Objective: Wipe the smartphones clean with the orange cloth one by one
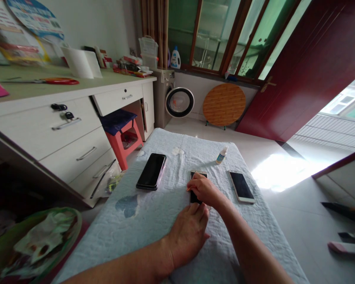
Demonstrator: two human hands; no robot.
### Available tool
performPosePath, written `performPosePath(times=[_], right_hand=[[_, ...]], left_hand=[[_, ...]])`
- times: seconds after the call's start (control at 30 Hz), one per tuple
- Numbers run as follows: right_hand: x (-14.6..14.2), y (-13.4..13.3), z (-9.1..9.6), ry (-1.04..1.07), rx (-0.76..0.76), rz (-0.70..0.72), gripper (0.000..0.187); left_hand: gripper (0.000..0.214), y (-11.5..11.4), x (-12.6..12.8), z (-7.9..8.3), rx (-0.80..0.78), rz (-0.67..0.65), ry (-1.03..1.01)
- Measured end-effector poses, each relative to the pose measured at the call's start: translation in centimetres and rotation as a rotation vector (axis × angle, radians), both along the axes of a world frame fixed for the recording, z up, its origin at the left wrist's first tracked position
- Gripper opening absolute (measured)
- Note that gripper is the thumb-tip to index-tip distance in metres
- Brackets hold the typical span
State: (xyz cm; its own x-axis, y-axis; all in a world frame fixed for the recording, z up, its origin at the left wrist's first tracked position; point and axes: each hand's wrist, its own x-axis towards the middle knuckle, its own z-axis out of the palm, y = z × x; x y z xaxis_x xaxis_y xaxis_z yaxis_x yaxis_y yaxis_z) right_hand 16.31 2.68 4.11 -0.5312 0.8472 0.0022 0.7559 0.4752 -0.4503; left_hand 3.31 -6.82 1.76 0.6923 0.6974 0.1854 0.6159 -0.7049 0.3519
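A smartphone (194, 198) lies face up in the middle of the cloth-covered table, partly covered by both hands. My left hand (191, 228) is at its near end, fingers stretched forward with the tips touching the lower edge and the thumb apart. My right hand (203, 188) is over the screen, fingers curled and pressed together; whatever they hold, if anything, is hidden. To the left lies a dark phone (152, 170). On the right is a white-framed phone (241, 186), with a small spray bottle (221, 155) upright beyond it.
A pale blue cloth (165, 221) covers the table. On the left stand a desk (73, 138) with drawers, a pink stool (126, 138) and a lined waste basket (77, 221). Behind are a washing machine (163, 98) with its door ajar and a round wooden tabletop (224, 104).
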Motion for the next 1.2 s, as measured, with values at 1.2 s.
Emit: performPosePath(times=[1.2], right_hand=[[0.3, -0.1, 0.9, -0.173, -0.023, 0.311, 0.016]], left_hand=[[0.065, -0.3, 0.1, -2.0, -0.007, 0.032, 0.001]])
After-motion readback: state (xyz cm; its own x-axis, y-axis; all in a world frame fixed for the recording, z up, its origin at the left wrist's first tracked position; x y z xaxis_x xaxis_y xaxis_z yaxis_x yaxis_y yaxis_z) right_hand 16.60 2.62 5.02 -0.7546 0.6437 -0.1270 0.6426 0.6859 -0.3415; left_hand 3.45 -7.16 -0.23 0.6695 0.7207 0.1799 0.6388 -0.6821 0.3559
